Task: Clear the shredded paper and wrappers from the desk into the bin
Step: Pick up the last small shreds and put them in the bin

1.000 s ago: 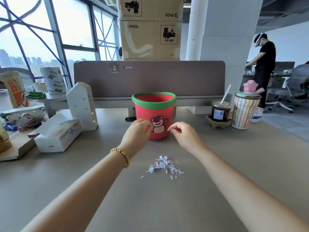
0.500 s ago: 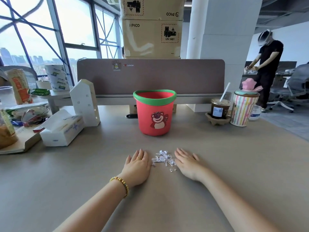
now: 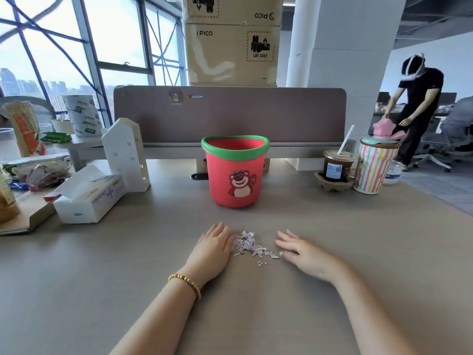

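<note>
Apparently flat, each empty hand [image 3: 213, 248] [image 3: 300, 252] flanks shredded paper [image 3: 249, 245] on grey desk [image 3: 102, 265].

I read "PICO" on the lower cardboard box [image 3: 231, 55] behind the divider; the same box carries a red-hatched label with a battery-and-flame pictogram and "UN 3481". On the upper cardboard box [image 3: 231, 7] I read "PICO" upside down, beside part of a like hatched label. On the divider panel [image 3: 230, 116] I read a small red strip, "LUCKIN", next to a sticker too small to read. The iced coffee cup [image 3: 336, 166] has a white label with a square code; its print is illegible. The tissue box [image 3: 89, 198] and paper rolls [image 3: 83, 115] bear print I cannot resolve.
</note>
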